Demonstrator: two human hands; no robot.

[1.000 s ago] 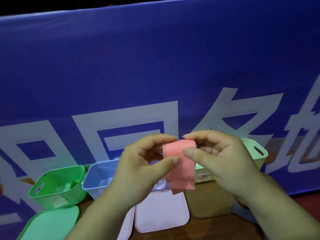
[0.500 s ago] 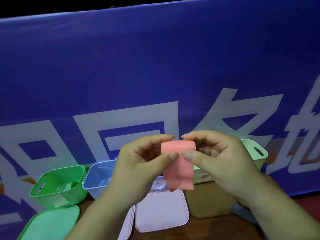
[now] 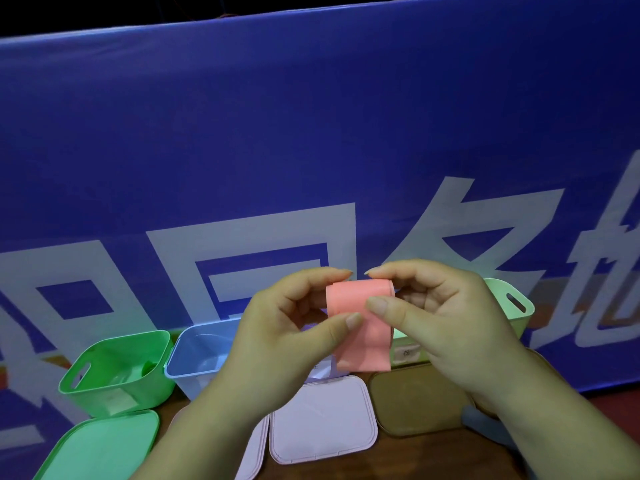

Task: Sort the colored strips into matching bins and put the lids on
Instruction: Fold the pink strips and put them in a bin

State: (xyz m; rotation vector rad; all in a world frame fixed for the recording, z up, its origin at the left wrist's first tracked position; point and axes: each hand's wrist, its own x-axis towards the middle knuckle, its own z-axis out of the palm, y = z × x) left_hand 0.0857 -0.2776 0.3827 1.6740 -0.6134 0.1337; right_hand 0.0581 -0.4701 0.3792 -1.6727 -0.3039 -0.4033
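The blue banner (image 3: 311,133) behind the fingers carries large white characters, cut off by the hands and the frame edge. A small pale label (image 3: 406,353) on the light green bin (image 3: 512,306), just below the right fingers, is too blurred to read.

Both hands are raised, thumbs toward the camera, index fingers arched so their tips nearly meet. The left hand (image 3: 287,327) and right hand (image 3: 450,323) each pinch one side of the pink strip (image 3: 360,327), which folds over at the top and hangs between the fingers. Below the fingers a pink lid (image 3: 322,420) and a tan lid (image 3: 415,403) lie on the surface (image 3: 433,459). Left of the left fingers stand the blue bin (image 3: 197,358) and green bin (image 3: 117,368), with a green lid (image 3: 100,448) lower still.
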